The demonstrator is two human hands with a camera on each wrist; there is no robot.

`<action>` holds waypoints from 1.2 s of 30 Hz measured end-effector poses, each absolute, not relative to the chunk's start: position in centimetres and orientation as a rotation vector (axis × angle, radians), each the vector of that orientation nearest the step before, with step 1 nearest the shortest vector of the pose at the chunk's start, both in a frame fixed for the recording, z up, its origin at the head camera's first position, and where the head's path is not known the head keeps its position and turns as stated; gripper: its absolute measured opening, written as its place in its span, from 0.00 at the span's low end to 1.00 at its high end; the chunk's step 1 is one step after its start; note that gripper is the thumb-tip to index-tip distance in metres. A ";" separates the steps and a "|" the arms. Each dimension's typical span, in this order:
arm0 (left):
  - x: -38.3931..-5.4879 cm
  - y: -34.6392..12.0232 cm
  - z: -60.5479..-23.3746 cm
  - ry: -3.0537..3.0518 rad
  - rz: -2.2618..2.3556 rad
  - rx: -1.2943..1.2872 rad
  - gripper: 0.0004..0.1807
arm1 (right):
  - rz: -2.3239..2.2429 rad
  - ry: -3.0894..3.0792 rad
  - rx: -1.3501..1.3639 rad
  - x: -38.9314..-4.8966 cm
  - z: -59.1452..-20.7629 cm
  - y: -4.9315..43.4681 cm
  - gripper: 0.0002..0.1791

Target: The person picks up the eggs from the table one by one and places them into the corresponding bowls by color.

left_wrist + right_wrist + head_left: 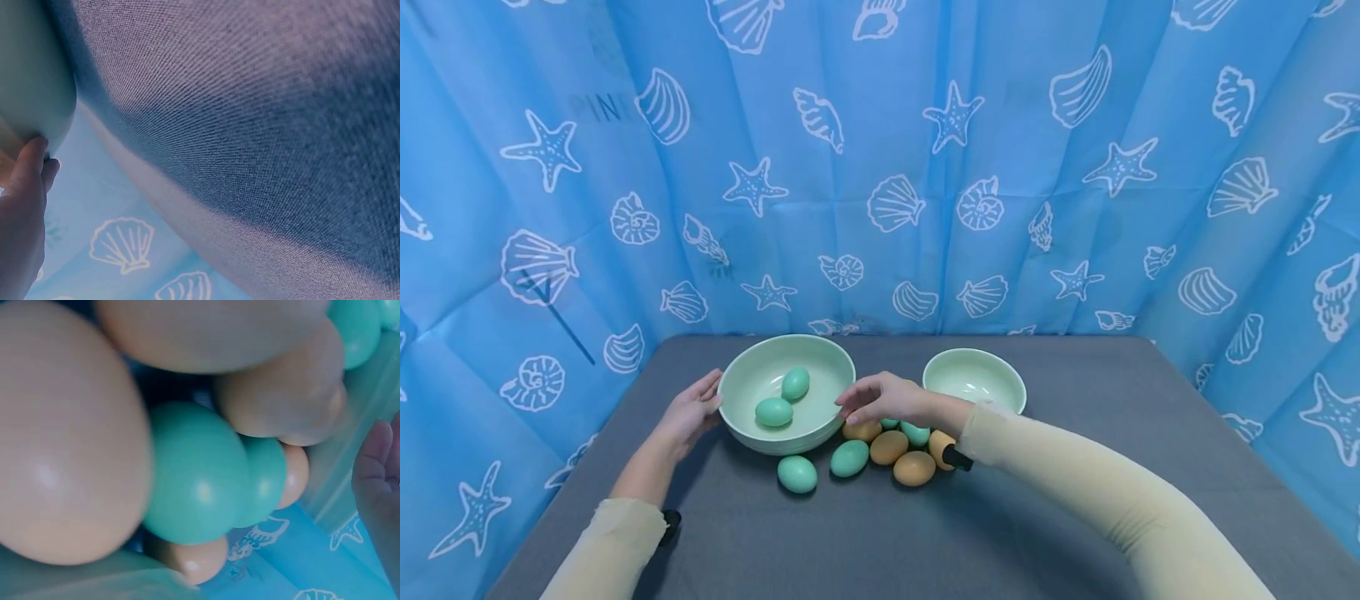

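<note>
The large pale green bowl (pixel 820 350) stands at the left of the table with two green eggs (pixel 774 412) inside. My left hand (pixel 688 417) touches its left side, fingers extended along the outer wall; the left wrist view shows these fingers (pixel 31 162) against the bowl (pixel 31 69). Beside the opposite rim is my right hand (pixel 887 398), loosely bent and holding nothing. Several green eggs (pixel 849 458) and brown eggs (pixel 914 468) lie in front of and right of the large bowl, some hidden beneath the right forearm. In the right wrist view they loom close, a green egg (pixel 195 475) among them.
A smaller pale green bowl (pixel 973 379) stands at the back right, partly covered by the right arm. The grey table (pixel 850 542) backs onto a blue curtain (pixel 880 167) printed with white shells and starfish. Dark bands sit on both wrists.
</note>
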State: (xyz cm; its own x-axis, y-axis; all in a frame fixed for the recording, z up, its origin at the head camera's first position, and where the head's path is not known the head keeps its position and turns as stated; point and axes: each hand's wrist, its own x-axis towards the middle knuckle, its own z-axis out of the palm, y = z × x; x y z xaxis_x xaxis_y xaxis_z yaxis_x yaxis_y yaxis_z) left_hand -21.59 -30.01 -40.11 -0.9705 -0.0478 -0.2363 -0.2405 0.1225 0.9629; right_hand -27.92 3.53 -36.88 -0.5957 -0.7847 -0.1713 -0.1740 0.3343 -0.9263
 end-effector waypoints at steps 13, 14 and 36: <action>-21.8 -29.9 -40.2 2.241 1.974 -0.310 0.33 | -1.102 1.995 -1.018 -27.4 -38.2 4.3 0.22; -21.8 -29.8 -40.3 2.247 1.972 -0.313 0.33 | -1.068 2.018 -1.044 -27.3 -38.3 4.2 0.22; -21.8 -29.8 -40.4 2.248 1.962 -0.339 0.33 | -0.719 2.284 -1.245 -26.4 -40.2 3.2 0.28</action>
State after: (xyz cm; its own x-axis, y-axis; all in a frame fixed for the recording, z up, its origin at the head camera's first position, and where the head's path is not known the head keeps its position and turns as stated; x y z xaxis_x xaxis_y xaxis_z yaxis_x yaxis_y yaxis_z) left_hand -21.76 -29.82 -40.37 -0.9650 -0.0778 -0.2506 -0.2588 0.1251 0.9578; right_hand -26.37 3.18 -40.19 -0.4984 -0.8573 -0.1289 -0.6287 0.4597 -0.6272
